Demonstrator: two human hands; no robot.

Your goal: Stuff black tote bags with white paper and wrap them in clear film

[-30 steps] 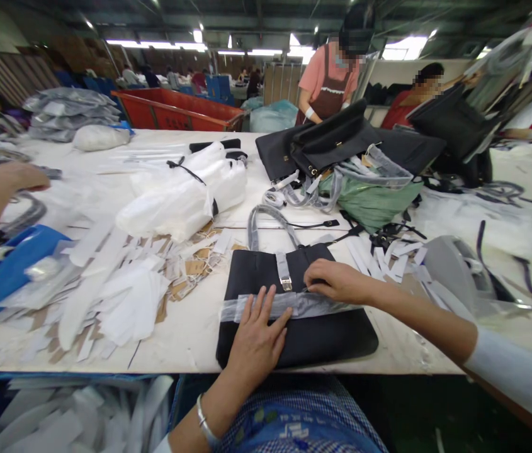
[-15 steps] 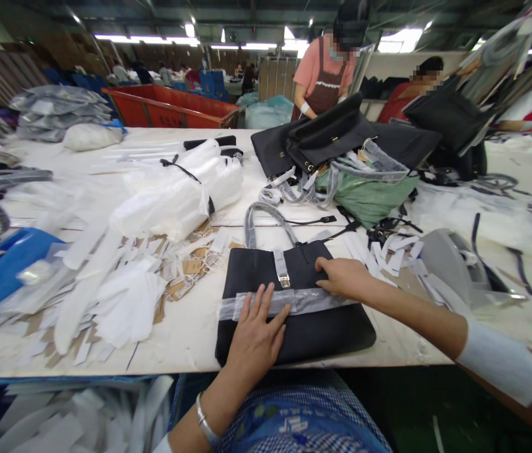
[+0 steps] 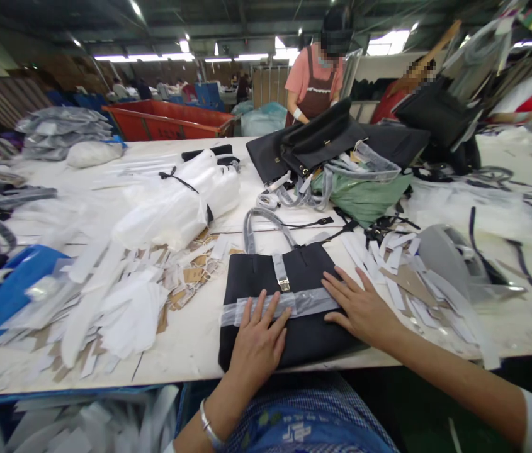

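A black handbag (image 3: pixel 303 343) lies flat on the white table in front of me. Its plastic-wrapped handle (image 3: pixel 266 212) loops away from me at the top. A strap with a metal buckle (image 3: pixel 284 284) runs down its middle, and a band of clear plastic wrap (image 3: pixel 310 303) crosses the front. My left hand (image 3: pixel 260 336) rests on the bag's lower left part with fingers spread over the wrap. My right hand (image 3: pixel 357 305) lies flat on the right side, its fingers stretched over the wrap's right end. Neither hand grips anything.
White paper strips (image 3: pixel 128 299) and brown tags (image 3: pixel 193 275) litter the left, near a blue tape dispenser (image 3: pixel 5 296). A grey dispenser (image 3: pixel 445 258) stands right. Behind are a white plastic bundle (image 3: pixel 166 214), a green bag (image 3: pixel 360 195), piled black bags (image 3: pixel 322 145) and a co-worker (image 3: pixel 313 85).
My right hand has moved down from the bag's upper right edge and opened flat on the front. The left hand stays on the bag. The view has shifted slightly.
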